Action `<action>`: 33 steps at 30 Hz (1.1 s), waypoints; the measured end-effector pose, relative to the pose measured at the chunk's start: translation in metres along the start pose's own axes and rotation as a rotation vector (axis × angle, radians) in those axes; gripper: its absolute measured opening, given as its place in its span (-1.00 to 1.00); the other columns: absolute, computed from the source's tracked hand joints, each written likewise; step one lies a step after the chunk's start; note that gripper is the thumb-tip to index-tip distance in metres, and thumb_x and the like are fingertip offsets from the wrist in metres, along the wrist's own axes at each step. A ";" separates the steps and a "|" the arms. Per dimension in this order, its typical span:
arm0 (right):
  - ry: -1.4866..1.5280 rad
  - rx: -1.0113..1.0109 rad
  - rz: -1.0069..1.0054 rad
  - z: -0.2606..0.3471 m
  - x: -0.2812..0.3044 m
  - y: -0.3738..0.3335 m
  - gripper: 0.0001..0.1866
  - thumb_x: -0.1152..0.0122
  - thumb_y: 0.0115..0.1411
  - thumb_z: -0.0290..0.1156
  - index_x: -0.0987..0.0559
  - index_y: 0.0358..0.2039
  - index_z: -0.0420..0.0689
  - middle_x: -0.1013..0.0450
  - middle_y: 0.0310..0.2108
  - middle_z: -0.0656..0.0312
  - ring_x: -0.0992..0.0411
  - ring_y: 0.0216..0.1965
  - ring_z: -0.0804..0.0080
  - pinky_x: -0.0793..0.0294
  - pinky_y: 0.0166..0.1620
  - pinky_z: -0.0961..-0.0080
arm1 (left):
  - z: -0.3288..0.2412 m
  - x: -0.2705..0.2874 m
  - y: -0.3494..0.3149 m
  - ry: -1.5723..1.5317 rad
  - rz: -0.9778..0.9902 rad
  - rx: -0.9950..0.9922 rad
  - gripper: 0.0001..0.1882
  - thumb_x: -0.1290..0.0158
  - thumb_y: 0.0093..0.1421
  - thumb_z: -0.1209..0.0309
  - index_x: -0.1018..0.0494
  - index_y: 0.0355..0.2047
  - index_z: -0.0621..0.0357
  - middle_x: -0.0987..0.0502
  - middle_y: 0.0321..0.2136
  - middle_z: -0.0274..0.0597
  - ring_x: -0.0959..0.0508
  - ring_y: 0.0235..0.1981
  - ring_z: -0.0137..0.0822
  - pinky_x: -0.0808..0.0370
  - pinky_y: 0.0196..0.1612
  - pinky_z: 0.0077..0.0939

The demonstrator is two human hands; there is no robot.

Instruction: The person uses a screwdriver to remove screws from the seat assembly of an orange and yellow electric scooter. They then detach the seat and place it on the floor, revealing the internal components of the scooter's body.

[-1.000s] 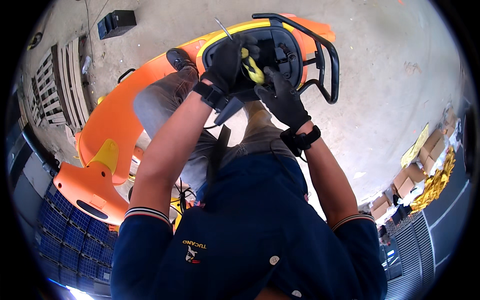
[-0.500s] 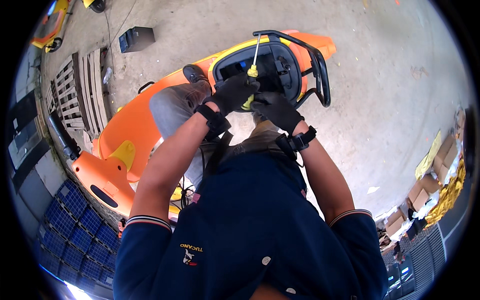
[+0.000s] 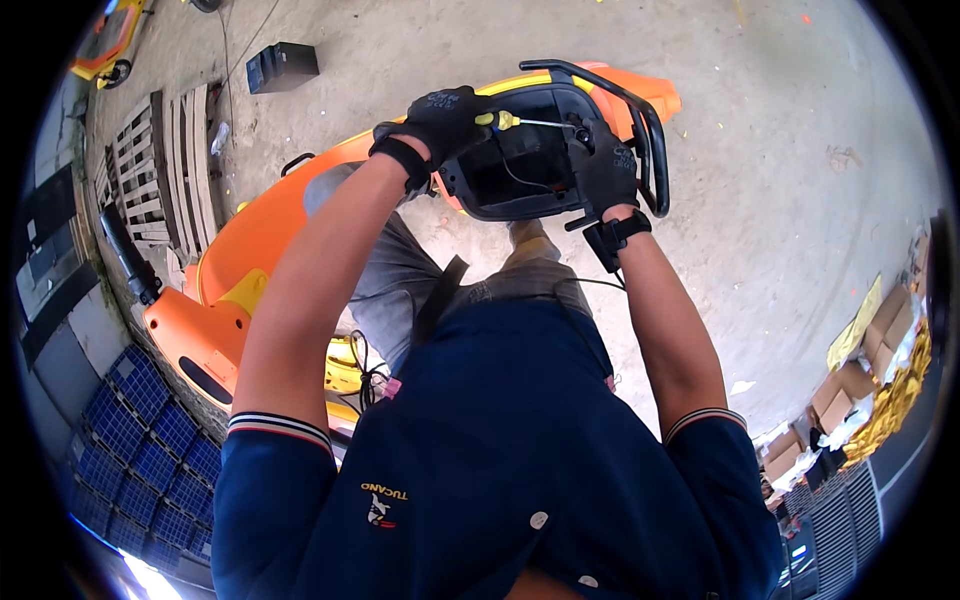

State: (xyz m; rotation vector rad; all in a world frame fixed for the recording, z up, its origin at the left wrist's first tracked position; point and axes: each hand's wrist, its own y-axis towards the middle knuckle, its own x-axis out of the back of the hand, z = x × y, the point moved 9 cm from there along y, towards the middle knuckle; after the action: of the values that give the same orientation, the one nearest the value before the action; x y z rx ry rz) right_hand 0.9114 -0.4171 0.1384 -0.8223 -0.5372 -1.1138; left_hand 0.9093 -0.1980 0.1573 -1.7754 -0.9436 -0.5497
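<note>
My left hand (image 3: pixel 447 122), in a black work glove, is closed round the yellow handle of a screwdriver (image 3: pixel 503 121). Its shaft points right across the open black under-seat compartment (image 3: pixel 500 211) of an orange scooter (image 3: pixel 262 232). At the compartment's right side, my right hand (image 3: pixel 607 172), also gloved, has its fingers bent together beside the screwdriver's tip. A small dark part (image 3: pixel 580 133) shows at those fingertips; its kind is too small to tell. A thin black cable (image 3: pixel 520 178) runs down inside the compartment.
A black tubular rack (image 3: pixel 655 130) curves round the scooter's right end. A black box-shaped block (image 3: pixel 282 68) stands on the concrete floor, near wooden pallets (image 3: pixel 185 150). Stacked blue crates (image 3: pixel 140 430) are at lower left, cardboard boxes (image 3: pixel 838 395) at right.
My left hand has moved up and left, and the screwdriver has swung from pointing away to pointing right. My right hand has moved away from me and right, to the compartment's right side.
</note>
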 end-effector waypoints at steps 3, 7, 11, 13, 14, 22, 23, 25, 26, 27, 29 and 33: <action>0.036 0.081 -0.072 -0.002 0.001 0.000 -0.65 -0.15 0.12 -0.36 -0.49 -0.06 -0.14 -0.51 -0.16 -0.01 -0.48 -0.12 0.02 -0.45 -0.03 0.23 | -0.011 0.009 0.010 0.126 -0.038 -0.058 -0.67 -0.11 0.11 0.19 -0.52 -0.10 -0.11 -0.56 -0.21 -0.21 -0.55 -0.14 -0.13 -0.46 -0.08 -0.25; 0.085 0.124 -0.120 -0.002 0.001 0.000 -0.65 -0.14 0.10 -0.33 -0.52 -0.09 -0.15 -0.52 -0.22 -0.03 -0.49 -0.16 0.02 -0.48 -0.09 0.25 | -0.016 0.014 0.016 0.259 -0.096 -0.132 -0.72 -0.05 0.15 0.17 -0.52 -0.10 -0.27 -0.53 -0.20 -0.30 -0.51 -0.10 -0.18 -0.42 -0.05 -0.22; 0.108 0.139 -0.134 -0.005 -0.001 0.002 -0.67 -0.15 0.09 -0.36 -0.54 -0.11 -0.16 -0.52 -0.23 -0.03 -0.50 -0.17 0.03 -0.48 -0.11 0.27 | -0.019 0.016 0.020 0.275 -0.137 -0.164 -0.74 -0.04 0.16 0.18 -0.52 -0.12 -0.32 -0.53 -0.24 -0.32 -0.52 -0.12 -0.21 -0.42 -0.07 -0.23; 0.107 0.126 -0.118 -0.007 -0.003 0.002 -0.66 -0.16 0.09 -0.37 -0.54 -0.10 -0.16 -0.52 -0.21 -0.03 -0.49 -0.15 0.03 -0.48 -0.08 0.27 | -0.018 0.015 0.022 0.307 -0.173 -0.173 -0.75 -0.05 0.15 0.18 -0.53 -0.13 -0.35 -0.54 -0.26 -0.34 -0.52 -0.12 -0.22 -0.41 -0.07 -0.24; 0.103 0.106 -0.094 -0.008 -0.003 0.002 -0.66 -0.15 0.09 -0.37 -0.53 -0.09 -0.16 -0.52 -0.18 -0.02 -0.49 -0.13 0.03 -0.47 -0.05 0.26 | -0.018 0.015 0.023 0.321 -0.178 -0.177 -0.75 -0.05 0.15 0.19 -0.53 -0.14 -0.35 -0.54 -0.26 -0.35 -0.52 -0.12 -0.23 -0.41 -0.07 -0.24; 0.122 0.094 -0.059 -0.005 0.001 0.002 -0.65 -0.15 0.10 -0.38 -0.53 -0.08 -0.17 -0.52 -0.17 -0.02 -0.48 -0.11 0.04 -0.46 -0.02 0.26 | -0.020 0.017 0.028 0.357 -0.256 -0.224 -0.74 -0.08 0.12 0.22 -0.53 -0.15 -0.38 -0.54 -0.29 -0.40 -0.51 -0.13 -0.25 -0.41 -0.10 -0.21; 0.130 0.090 -0.053 -0.006 0.001 0.002 -0.65 -0.15 0.10 -0.38 -0.53 -0.08 -0.17 -0.52 -0.17 -0.02 -0.48 -0.11 0.04 -0.45 -0.02 0.26 | -0.021 0.017 0.029 0.360 -0.258 -0.212 -0.74 -0.08 0.12 0.22 -0.53 -0.15 -0.37 -0.54 -0.29 -0.40 -0.51 -0.13 -0.25 -0.41 -0.10 -0.21; 0.123 0.094 -0.047 -0.006 0.002 0.002 -0.65 -0.15 0.10 -0.38 -0.53 -0.08 -0.17 -0.52 -0.17 -0.02 -0.48 -0.11 0.04 -0.45 -0.02 0.26 | -0.021 0.019 0.030 0.367 -0.261 -0.189 -0.74 -0.08 0.12 0.23 -0.53 -0.16 -0.37 -0.54 -0.29 -0.41 -0.51 -0.13 -0.25 -0.41 -0.10 -0.19; 0.108 0.101 -0.046 -0.004 0.003 0.003 -0.65 -0.15 0.10 -0.38 -0.53 -0.08 -0.17 -0.52 -0.17 -0.03 -0.48 -0.11 0.05 -0.46 -0.02 0.26 | -0.022 0.020 0.030 0.364 -0.278 -0.212 -0.74 -0.09 0.11 0.23 -0.54 -0.16 -0.34 -0.54 -0.30 -0.38 -0.51 -0.14 -0.23 -0.41 -0.11 -0.22; 0.092 0.108 -0.045 -0.003 0.004 0.003 -0.65 -0.14 0.10 -0.37 -0.53 -0.08 -0.17 -0.52 -0.17 -0.03 -0.48 -0.11 0.05 -0.46 -0.02 0.26 | -0.023 0.021 0.031 0.360 -0.294 -0.235 -0.74 -0.09 0.11 0.23 -0.55 -0.16 -0.30 -0.55 -0.31 -0.36 -0.51 -0.16 -0.22 -0.42 -0.11 -0.24; 0.095 0.119 -0.051 -0.007 0.001 0.003 -0.65 -0.14 0.10 -0.37 -0.53 -0.08 -0.18 -0.52 -0.18 -0.03 -0.48 -0.11 0.04 -0.46 -0.02 0.26 | -0.025 0.023 0.033 0.378 -0.308 -0.264 -0.74 -0.09 0.10 0.24 -0.56 -0.16 -0.27 -0.55 -0.32 -0.33 -0.51 -0.17 -0.20 -0.43 -0.12 -0.26; 0.103 0.110 -0.047 -0.006 0.002 0.002 -0.66 -0.14 0.11 -0.36 -0.53 -0.09 -0.18 -0.52 -0.19 -0.02 -0.48 -0.12 0.04 -0.46 -0.03 0.26 | -0.029 0.025 0.036 0.426 -0.314 -0.288 -0.72 -0.10 0.09 0.25 -0.55 -0.15 -0.27 -0.55 -0.31 -0.34 -0.51 -0.16 -0.21 -0.42 -0.10 -0.26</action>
State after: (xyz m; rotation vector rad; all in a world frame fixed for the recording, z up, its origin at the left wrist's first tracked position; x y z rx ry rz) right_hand 0.9141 -0.4223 0.1359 -0.6559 -0.5288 -1.1533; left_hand 0.9547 -0.2223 0.1667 -1.6657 -0.8727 -1.2642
